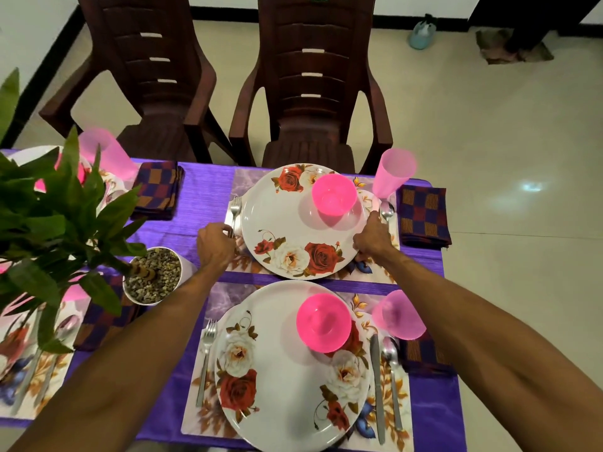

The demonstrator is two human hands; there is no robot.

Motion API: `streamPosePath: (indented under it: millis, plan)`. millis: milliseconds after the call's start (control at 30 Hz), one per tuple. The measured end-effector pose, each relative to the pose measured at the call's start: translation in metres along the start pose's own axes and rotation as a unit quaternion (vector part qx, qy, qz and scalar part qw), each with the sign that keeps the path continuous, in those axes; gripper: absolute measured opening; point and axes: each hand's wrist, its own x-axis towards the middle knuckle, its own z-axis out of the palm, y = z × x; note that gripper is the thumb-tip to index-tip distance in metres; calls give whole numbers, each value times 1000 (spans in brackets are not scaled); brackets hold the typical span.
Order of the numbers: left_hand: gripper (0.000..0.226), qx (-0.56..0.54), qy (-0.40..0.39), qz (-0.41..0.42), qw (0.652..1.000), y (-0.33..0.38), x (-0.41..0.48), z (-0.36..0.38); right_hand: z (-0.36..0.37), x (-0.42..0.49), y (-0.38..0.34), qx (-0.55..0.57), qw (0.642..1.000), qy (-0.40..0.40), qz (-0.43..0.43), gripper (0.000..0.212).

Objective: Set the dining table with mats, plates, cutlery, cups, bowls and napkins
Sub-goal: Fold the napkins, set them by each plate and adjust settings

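Note:
The far setting has a floral mat (pixel 248 177), a rose-patterned plate (pixel 280 216) carrying a pink bowl (pixel 333 194), a pink cup (pixel 393 172), a spoon (pixel 387 210) and a checked napkin (pixel 424 215). My left hand (pixel 215 246) curls its fingers round the handle of the fork (pixel 235 207) left of that plate. At the plate's right rim, just beside the spoon, my right hand (pixel 372 238) has its fingers bent down; what they hold is hidden. The near setting has a plate (pixel 277 386), bowl (pixel 323 322), cup (pixel 398 314), fork (pixel 206 353), knife (pixel 377 380) and spoon (pixel 391 370).
A potted plant (pixel 153 275) with long leaves stands left of my arms on the purple tablecloth (pixel 202 190). Beyond it lie another napkin (pixel 158 190), a pink cup (pixel 104 154) and two more settings at the left. Two brown chairs (pixel 310 93) face the far edge.

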Motion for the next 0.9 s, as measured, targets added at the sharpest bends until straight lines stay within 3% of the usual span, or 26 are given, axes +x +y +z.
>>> streamPosePath:
  millis: [900]
  plan:
    - [24,-10,7,0,1000,4,-10,-6,-1,0,2,-3,1000,-16,-3,73]
